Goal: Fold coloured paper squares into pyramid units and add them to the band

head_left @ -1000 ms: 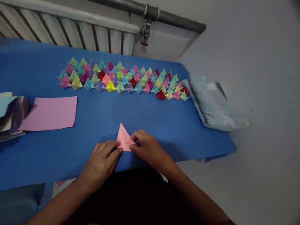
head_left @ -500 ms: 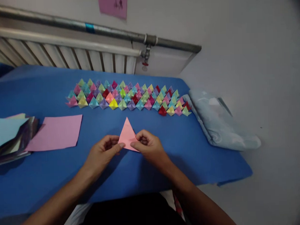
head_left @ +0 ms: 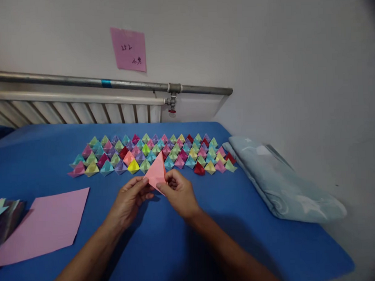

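Observation:
A piece of pink origami paper (head_left: 156, 173), folded to a pointed triangle, is held up between both hands above the blue tabletop. My left hand (head_left: 131, 198) pinches its lower left corner, thumb on top and fingers beneath. On the other side my right hand (head_left: 179, 193) grips the lower right edge, its thumb lying across the bottom of the fold. The tip of the paper points up and away. Just beyond it stand rows of small folded paper boats (head_left: 107, 168) in many colours, several of them partly hidden behind the pink paper.
At the left lies a large pink sheet (head_left: 49, 223) beside a stack of coloured paper (head_left: 12, 218). A folded light-blue patterned cloth (head_left: 275, 186) rests at the right edge of the blue surface (head_left: 166, 247). A radiator (head_left: 91, 112) and metal pipe (head_left: 71, 80) run along the wall.
My view has tilted upward, so more wall and the whole pink note show. The pink paper has turned slightly and tilted in my hands; both hands keep their hold.

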{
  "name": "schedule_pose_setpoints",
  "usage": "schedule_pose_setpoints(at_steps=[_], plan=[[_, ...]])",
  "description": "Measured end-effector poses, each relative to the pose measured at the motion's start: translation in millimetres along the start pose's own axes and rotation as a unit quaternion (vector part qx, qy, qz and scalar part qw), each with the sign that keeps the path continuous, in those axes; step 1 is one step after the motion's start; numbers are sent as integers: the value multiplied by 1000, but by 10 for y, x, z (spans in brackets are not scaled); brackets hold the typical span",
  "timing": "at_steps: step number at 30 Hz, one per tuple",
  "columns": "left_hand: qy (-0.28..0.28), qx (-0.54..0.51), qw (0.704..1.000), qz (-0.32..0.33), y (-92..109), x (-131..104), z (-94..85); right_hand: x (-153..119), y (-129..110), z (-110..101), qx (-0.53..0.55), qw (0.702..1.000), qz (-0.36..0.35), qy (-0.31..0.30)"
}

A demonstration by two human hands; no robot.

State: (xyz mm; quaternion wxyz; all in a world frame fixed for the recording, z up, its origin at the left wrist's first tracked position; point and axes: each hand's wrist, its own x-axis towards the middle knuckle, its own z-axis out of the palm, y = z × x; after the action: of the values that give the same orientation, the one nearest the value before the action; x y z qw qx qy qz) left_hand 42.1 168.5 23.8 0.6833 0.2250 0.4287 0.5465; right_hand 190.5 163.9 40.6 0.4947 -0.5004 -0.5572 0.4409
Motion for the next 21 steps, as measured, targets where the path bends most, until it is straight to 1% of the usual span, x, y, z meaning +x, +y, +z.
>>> schedule_pose_setpoints(at_steps=[4,7,10,13,18,21], plan=[[-28,-56,996,-67,-54,58,-99,-55,-19,-58,21,998,-22,-56],[-62,-64,990,-107,-72,58,-139,-78,-60,-112,-1,998,-15,-61],[-100,-47,988,-107,-62,35,-159,-84,-64,-136,-2,998,8,-57],[-125,-3,988,-95,-31,2,-173,-79,-53,-152,40,996,47,-66],[-123,28,987,-96,27,-27,-177,-47,-41,-188,97,985,105,-93],[-116,42,988,-95,52,-22,-176,-27,-8,-180,141,979,120,-85]])
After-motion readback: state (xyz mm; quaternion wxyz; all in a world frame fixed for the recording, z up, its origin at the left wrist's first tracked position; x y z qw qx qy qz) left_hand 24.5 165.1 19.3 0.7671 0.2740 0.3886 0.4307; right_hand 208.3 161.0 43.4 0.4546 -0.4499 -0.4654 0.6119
